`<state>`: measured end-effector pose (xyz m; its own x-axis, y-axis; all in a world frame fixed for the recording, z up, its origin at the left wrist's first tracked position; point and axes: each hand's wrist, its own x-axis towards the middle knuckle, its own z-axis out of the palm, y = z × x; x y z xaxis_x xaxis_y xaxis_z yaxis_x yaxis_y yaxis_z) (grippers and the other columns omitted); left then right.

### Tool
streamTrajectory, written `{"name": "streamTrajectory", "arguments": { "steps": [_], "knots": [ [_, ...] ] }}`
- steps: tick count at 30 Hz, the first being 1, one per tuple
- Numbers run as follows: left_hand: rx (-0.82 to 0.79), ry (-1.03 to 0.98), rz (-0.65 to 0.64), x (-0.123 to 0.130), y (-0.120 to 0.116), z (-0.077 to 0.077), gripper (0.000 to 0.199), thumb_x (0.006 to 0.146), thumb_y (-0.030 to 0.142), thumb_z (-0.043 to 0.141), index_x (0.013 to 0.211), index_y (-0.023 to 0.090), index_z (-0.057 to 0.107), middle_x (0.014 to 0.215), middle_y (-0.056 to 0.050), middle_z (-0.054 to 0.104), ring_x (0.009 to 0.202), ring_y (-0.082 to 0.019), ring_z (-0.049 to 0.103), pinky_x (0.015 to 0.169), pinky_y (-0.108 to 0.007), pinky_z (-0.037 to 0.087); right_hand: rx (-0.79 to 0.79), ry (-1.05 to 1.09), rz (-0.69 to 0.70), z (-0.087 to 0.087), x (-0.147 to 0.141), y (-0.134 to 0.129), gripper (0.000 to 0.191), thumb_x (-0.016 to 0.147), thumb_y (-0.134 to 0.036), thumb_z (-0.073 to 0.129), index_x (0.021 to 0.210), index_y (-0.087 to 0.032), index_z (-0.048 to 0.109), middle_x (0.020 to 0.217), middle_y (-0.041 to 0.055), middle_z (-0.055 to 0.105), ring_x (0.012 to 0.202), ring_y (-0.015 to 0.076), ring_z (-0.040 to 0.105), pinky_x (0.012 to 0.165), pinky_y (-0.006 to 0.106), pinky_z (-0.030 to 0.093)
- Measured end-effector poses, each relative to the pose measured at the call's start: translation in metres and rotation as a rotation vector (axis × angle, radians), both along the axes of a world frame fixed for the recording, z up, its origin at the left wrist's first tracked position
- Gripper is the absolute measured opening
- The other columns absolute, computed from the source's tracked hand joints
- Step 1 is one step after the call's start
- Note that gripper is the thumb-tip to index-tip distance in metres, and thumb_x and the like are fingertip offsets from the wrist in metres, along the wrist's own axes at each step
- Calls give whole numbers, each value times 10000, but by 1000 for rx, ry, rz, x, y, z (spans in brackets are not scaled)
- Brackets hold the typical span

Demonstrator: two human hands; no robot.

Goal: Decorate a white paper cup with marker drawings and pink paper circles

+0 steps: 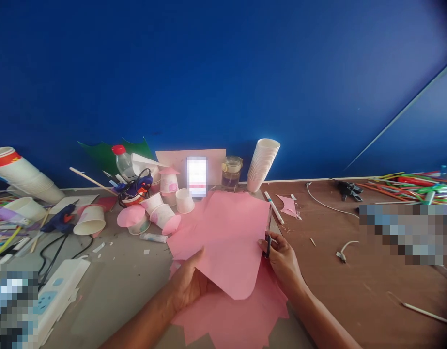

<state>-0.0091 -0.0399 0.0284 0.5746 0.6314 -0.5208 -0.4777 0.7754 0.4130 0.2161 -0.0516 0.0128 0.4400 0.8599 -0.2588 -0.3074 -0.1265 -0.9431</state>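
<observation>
A large pink paper sheet is held up over more pink paper with jagged edges on the table. My left hand grips the sheet at its lower left, thumb on top and fingers underneath. In my right hand is a pair of dark-handled scissors. Their blades point away from me along the sheet's right edge. The lower edge of the sheet is rounded at one corner.
Paper cups with pink discs and a glue gun stand left. At the back are a lit phone, a jar and stacked cups. A power strip lies front left, a marker right.
</observation>
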Motion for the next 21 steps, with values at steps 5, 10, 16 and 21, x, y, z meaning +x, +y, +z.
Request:
{"name": "streamTrajectory", "arguments": {
  "steps": [5,10,16,21],
  "knots": [
    [-49,236,169,8,3,7,411,782,148,597,1185,145,514,988,-96,707,951,-270,660,887,-440,483,-26,-108,46,-6,0,-1,418,581,-326,809,924,-174,624,632,-6,680,521,150,574,489,241,421],
    [235,437,152,5,-3,-1,378,782,204,606,1156,164,561,1051,-92,690,1134,-284,556,1020,-427,374,-20,-86,59,-4,-1,-1,403,588,-322,797,924,-179,627,654,-9,688,537,146,574,510,245,435],
    [523,700,156,-9,-3,-12,240,729,272,690,954,192,666,1035,-72,682,1272,-284,400,1145,-359,123,-21,-19,44,-1,-3,-3,430,571,-331,813,928,-177,629,606,-20,664,560,162,597,501,241,446],
    [538,701,161,-15,2,-18,119,718,228,692,837,222,685,941,-61,697,1279,-288,390,1150,-354,124,-23,88,99,5,-7,-5,431,617,-373,786,971,-192,622,773,23,697,630,178,619,544,263,471]
  ]
}}
